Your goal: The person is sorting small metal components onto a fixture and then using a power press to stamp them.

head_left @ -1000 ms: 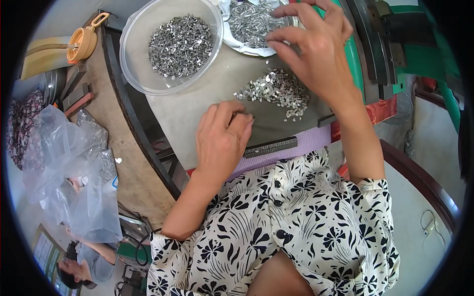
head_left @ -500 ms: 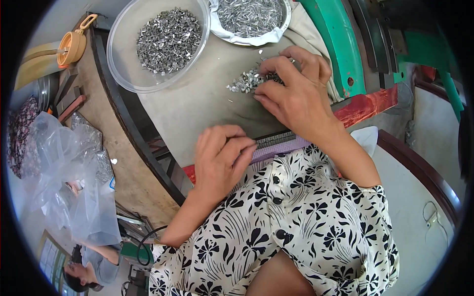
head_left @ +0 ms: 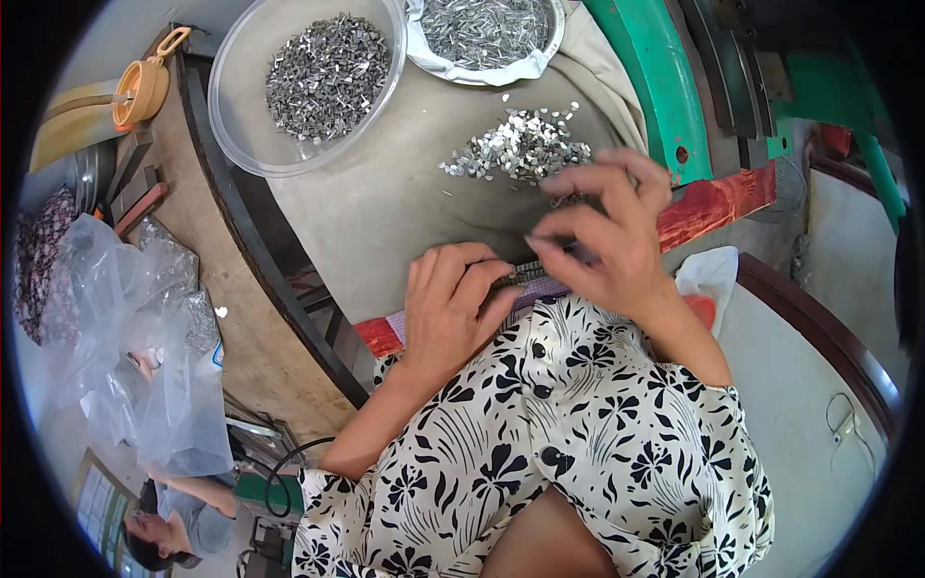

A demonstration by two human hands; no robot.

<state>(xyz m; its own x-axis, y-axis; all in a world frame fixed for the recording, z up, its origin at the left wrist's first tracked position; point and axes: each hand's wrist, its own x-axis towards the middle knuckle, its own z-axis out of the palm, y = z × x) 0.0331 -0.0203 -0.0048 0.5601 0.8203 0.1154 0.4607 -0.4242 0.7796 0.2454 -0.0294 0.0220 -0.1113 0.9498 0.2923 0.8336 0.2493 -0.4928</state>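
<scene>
A dark row of small metal pieces lies along the near edge of the cloth-covered worktop, beside a purple checked cloth. My left hand is closed at the row's left end, thumb and forefinger pinched about it. Just above the row's right part is my right hand, fingers bent and smeared by motion; whether it holds a piece cannot be made out. Beyond it lies a loose pile of small shiny metal pieces, partly covered by the right fingers.
A clear plastic tub with small metal parts stands far left of the pile. Next to it is a lined bowl of thin metal pins. Green machine framework borders the right. Plastic bags and another person are at left.
My right hand has come back from the pile toward the row at the near edge, uncovering much of the pile. My left hand has shifted slightly right along the row.
</scene>
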